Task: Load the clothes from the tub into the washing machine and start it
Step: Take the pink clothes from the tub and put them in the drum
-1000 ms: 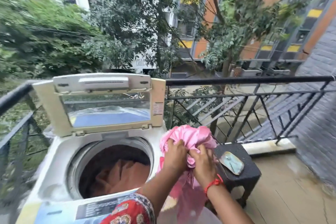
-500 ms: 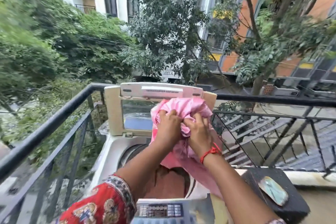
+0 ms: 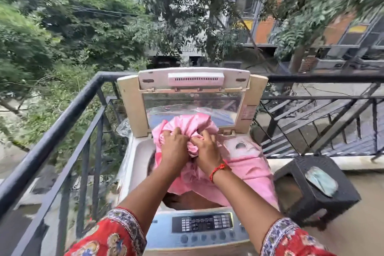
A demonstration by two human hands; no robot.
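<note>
Pink garment [image 3: 245, 172] bunched in both hands' grip.

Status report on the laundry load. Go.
Left hand and right hand both grip bunched pink cloth over open white top-load washing machine. Brown clothes already in drum. Nothing blocking.

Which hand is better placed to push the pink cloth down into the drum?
Probably the left hand: it grips the pink cloth over the open drum, while the right hand grips it nearer the right rim.
</note>
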